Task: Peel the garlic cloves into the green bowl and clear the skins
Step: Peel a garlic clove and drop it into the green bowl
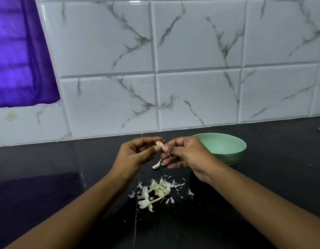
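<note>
Evidently held over the glossy black stone surface (65, 168) so flakes fall onto the heap of papery white skins (155, 191), a small pale garlic clove (159, 144) sits in the narrow grip of the left hand (137, 153) while the right hand (186, 155) pinches its tip. The round pale-green bowl (225, 145) stands just behind the right hand, probably for an easy drop; a curved white clove (156, 165) lies on the surface beneath the hands. No writing shows.

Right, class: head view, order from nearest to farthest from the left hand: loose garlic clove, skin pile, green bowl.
1. Loose white garlic clove, just right of the left hand.
2. Papery garlic skin pile, nearer the camera.
3. Round pale green bowl, far right.
</note>
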Demonstrator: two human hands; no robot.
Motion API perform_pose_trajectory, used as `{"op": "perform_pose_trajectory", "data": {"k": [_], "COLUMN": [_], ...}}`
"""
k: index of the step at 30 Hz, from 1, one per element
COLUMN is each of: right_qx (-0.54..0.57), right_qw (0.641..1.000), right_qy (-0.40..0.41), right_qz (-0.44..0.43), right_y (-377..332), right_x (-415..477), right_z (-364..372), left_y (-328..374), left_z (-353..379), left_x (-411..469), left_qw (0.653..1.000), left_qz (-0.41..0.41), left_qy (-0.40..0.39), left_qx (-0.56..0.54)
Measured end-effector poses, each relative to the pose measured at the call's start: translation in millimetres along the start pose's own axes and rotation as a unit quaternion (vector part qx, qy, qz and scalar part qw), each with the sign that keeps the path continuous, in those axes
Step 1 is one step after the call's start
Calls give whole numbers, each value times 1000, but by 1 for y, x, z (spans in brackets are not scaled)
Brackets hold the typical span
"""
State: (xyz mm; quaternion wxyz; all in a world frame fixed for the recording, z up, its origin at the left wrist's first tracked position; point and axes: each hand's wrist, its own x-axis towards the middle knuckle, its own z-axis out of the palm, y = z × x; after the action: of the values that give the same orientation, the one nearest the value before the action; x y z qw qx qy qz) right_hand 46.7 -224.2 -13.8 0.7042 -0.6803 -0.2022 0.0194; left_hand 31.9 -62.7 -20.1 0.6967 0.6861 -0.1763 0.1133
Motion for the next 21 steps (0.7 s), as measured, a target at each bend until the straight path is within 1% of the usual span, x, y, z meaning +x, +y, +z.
{"op": "perform_pose_trajectory", "data": {"k": [3,6,9,11,14,15,18,21], "right_qx": [-51,-154,-259,-324,-386,-407,-495,-554], "right_qw": [998,984,958,935,905,893,828,774], "right_qy": [25,47,61,67,72,72,79,88], "right_qz": [-38,-72,-105,-131,-164,-180,-253,-294], "right_y": [-1,-2,-1,0,0,1,1,4], "right_x": [1,1,1,1,0,1,-1,-2], "right_z": [0,3,3,2,2,3,5,4], "left_y": [-1,-2,-1,0,1,1,3,4], "left_z": [-1,0,1,1,1,1,1,4], "left_x": [0,1,1,1,0,1,3,3], "left_qw": [1000,999,998,998,997,996,995,993], "left_qz": [-6,-31,-53,-62,-73,-78,-92,-103], "left_qy": [17,24,15,13,21,25,37,53], "left_qx": [23,-2,-25,-24,-16,-16,-17,-23]}}
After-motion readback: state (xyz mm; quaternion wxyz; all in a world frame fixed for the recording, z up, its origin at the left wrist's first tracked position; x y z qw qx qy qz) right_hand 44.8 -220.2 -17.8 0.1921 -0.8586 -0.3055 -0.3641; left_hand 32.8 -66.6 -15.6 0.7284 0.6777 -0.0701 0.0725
